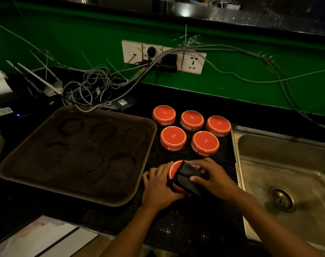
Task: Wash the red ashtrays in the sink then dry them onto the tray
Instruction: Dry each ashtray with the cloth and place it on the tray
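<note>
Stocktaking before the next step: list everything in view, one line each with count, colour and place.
red ashtrays: five, upside down on the black mat behind the hands
held ashtray: one, red, between the hands
cloth: one, black, over the held ashtray
tray: one, brown, left of the mat
mat: one, black mesh
sink: one, steel, right
wall sockets: white, green wall
cables: grey tangle, rear left
left hand: grips the ashtray
right hand: holds the cloth

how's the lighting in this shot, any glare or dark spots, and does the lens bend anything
Head view: dim overall; the red ashtrays and green wall are the brightest colours, while the brown tray and black mat sink into shadow. A bright glare spot sits on the metal shelf at the top, with a soft sheen on the sink. The wide lens bows the wall edges; detail is slightly soft.
</note>
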